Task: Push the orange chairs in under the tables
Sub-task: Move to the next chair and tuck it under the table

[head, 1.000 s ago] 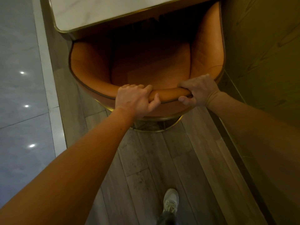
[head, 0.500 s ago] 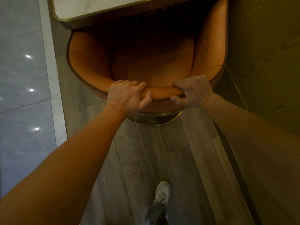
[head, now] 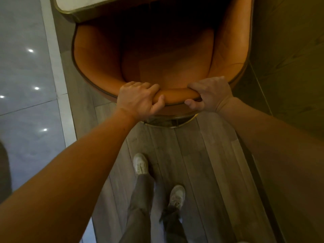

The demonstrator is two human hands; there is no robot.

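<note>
At the table (head: 70,14) edge, 12 o'clock from the person: the orange chair (head: 98,57) is sitting with its seat front already going dark under the tabletop, curved back facing the person. Both hands are clamping the padded top rim of that back. The left hand (head: 138,100) is wrapping over it, thumb underneath. The right hand (head: 210,95) is doing the same just beside it, with a short stretch of rim showing between them. Hands apart, roughly level, neither clearly nearer.

Chair's front-to-back axis is running 6 to 12, so I'm reading the coming push as straight toward 12. Its right flank is sitting close to the wall panel (head: 289,58) at 3 o'clock. Can't tell if it's touching. Drift that way is looking like the risk.

The brass base ring (head: 168,126) is resting on grey wood planks (head: 196,155), and glossy tile (head: 22,71) is running along 9 o'clock. Feet are standing at 6, one shoe (head: 140,163) ahead of the other.
</note>
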